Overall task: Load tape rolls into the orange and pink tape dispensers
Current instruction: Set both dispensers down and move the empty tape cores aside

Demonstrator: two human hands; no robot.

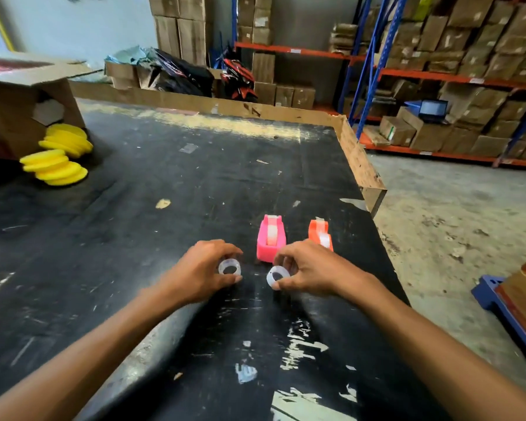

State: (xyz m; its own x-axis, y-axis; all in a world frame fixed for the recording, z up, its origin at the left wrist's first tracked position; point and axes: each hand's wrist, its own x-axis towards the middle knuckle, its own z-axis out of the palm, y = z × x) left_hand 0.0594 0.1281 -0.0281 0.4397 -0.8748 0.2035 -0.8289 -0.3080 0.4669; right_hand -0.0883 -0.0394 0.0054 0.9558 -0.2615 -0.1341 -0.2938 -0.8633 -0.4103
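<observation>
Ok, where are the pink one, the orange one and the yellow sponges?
pink tape dispenser (271,242): head view, front body.
orange tape dispenser (315,233): head view, upper side.
yellow sponges (57,168): head view, nearer stack.

This is a warehouse or stockroom. Tall pallet racking (374,56) with blue uprights and orange beams fills the right side, its levels packed with brown cardboard cartons (474,38). More cartons stand stacked against the far wall (179,28), with dark plastic-wrapped bundles (179,74) heaped at their foot. The floor (444,214) is bare, stained concrete, and a blue plastic pallet (498,302) under a load sits at the right edge. A laptop (433,110) rests open on cartons on a low rack level. In front lies a large, scuffed black worktop (164,238) edged with a raw board rim, carrying an open carton (22,101) and stacks of yellow foam pads (57,167).
</observation>
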